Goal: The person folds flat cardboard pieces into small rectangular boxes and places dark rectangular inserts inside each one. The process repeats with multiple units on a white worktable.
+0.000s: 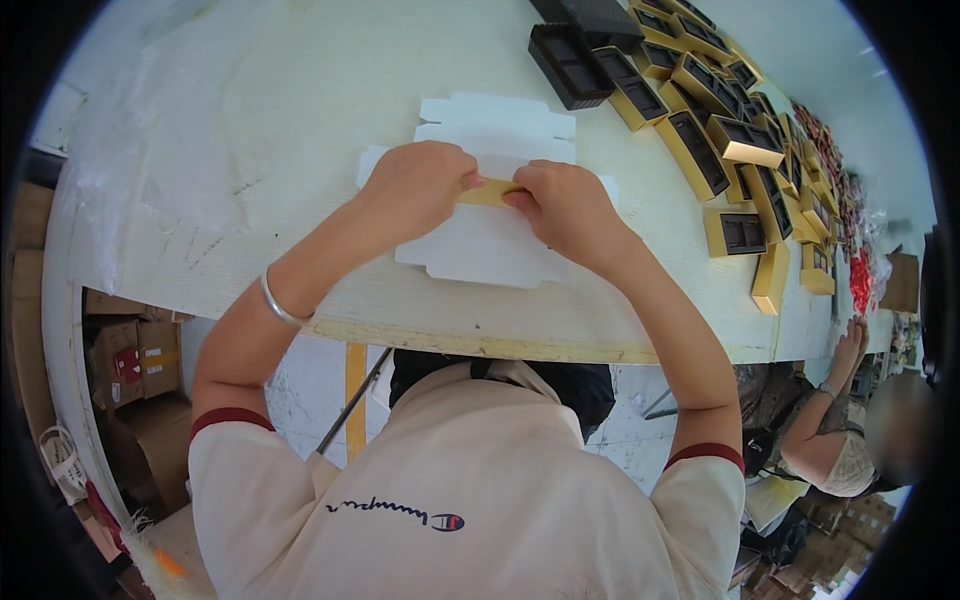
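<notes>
Pinching gold panel (485,192) from both sides over white carton blank (478,245), left hand's (425,185) and right hand's (570,212) fingers closed; could crease crookedly if pressed unevenly.

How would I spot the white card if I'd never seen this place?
Find the pale table, then the person's left hand and right hand near its front edge. The white card lies beneath them, a gold strip showing between the hands. Unlike the gold boxes off to the right, it is spread flat, with notched edges.
</notes>
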Action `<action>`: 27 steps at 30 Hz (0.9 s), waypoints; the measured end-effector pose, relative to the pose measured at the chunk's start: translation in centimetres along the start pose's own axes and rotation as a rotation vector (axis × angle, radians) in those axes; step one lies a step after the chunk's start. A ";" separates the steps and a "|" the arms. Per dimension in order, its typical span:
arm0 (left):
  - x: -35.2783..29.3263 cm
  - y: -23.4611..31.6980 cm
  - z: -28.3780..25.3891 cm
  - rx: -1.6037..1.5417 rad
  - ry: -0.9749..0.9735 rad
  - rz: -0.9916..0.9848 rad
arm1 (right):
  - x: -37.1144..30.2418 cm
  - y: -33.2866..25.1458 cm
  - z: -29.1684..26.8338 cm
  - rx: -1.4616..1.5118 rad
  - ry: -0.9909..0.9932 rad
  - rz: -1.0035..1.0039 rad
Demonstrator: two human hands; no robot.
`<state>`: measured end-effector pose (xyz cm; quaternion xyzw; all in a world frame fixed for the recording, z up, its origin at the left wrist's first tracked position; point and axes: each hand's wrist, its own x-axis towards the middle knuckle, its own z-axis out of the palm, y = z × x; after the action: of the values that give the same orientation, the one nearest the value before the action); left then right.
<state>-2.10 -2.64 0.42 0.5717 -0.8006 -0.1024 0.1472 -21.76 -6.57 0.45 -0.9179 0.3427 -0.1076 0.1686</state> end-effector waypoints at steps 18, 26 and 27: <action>-3.5 0.9 -5.4 -1.338 -0.364 -0.477 | -8.4 -2.6 -5.2 -0.364 0.300 -0.502; 1.1 0.2 -3.7 -0.360 -0.455 -0.119 | -5.6 -0.3 -2.2 0.117 0.101 -0.258; 0.9 0.9 -3.0 -0.198 -0.214 -0.015 | -5.1 0.0 -1.6 0.305 0.020 -0.070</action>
<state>-2.08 -3.15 3.63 0.5459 -0.7935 -0.2425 0.1161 -26.05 -3.55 1.54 -0.8919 0.2918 -0.1732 0.2990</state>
